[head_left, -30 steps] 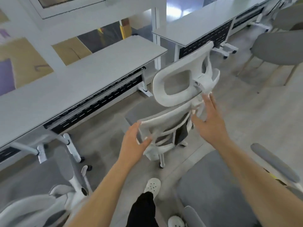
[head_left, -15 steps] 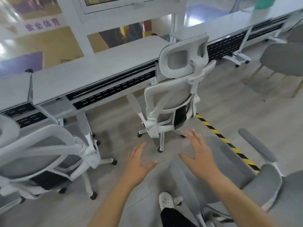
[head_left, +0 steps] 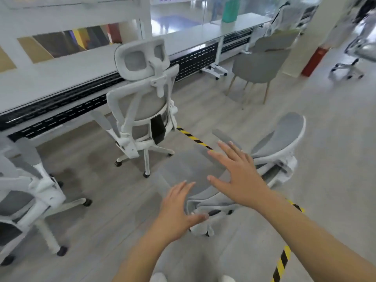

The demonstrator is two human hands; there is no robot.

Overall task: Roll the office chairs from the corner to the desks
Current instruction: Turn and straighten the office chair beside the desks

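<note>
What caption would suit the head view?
Open left hand and right hand hover above a grey office chair.

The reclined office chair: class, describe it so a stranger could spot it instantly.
Start at the long white desk, then follow the yellow-black floor tape toward the camera. The reclined office chair lies across it, facing the camera, under the right hand; neighbouring chairs face the desk.

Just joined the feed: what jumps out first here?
Two bare open hands, left hand and right hand, spread above a grey mesh office chair in the foreground. Behind stands a white-framed headrest chair, parked at the long white desk.
</note>
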